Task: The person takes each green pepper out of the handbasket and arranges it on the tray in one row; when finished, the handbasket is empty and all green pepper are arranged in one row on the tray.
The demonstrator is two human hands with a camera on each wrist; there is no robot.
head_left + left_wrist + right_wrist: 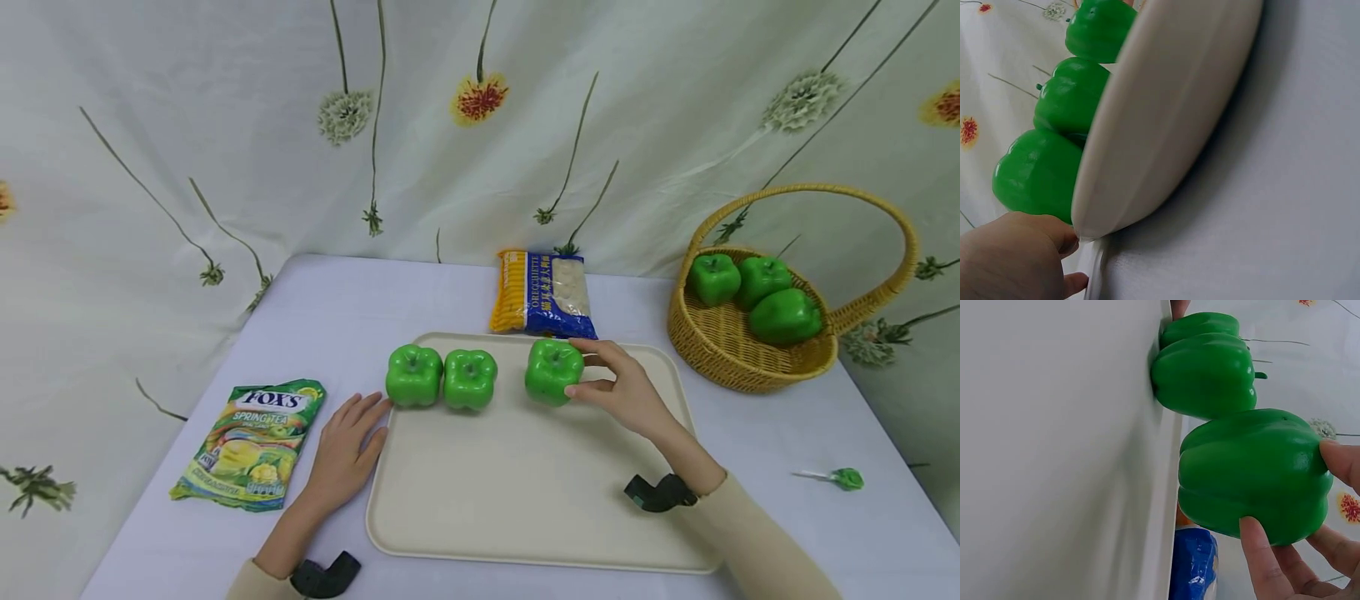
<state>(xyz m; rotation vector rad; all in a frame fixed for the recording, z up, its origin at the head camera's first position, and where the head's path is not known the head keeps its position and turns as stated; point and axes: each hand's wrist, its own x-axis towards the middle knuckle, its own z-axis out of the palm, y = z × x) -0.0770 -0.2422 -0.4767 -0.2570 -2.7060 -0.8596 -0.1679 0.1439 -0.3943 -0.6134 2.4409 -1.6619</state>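
Just above the middle of the frame, held pepper (553, 372): a glossy green bell pepper over the far part of the tray; in the right wrist view it looks lifted off the surface.
Right hand (626, 393): grasping that pepper from its right side, thumb near the front, fingers behind.
Left hand (348, 450): lower left of center, relaxed and gripping nothing, fingertips at the left rim of the tray.
Tray (525, 492): beige, rectangular, rounded corners, filling the lower middle.
Tray peppers: a left pepper (414, 376) and a right pepper (469, 380) side by side in the tray's upper left corner, taking up that end; a gap separates them from the held one.
Pasta bag (543, 296): yellow and blue, lying just beyond the tray's far rim, upper middle.
Basket (697, 350): woven, tall-handled, upper right, near the tray's far right corner; three green peppers (785, 317) inside.
Candy bag (255, 446): green, marked FOX'S, left of the left hand.
Green-topped stick (847, 478): small, lower right, well apart from the tray.
Table (787, 533): covered in white cloth.
Backdrop (225, 92): pale fabric printed with flowers, across the upper frame.
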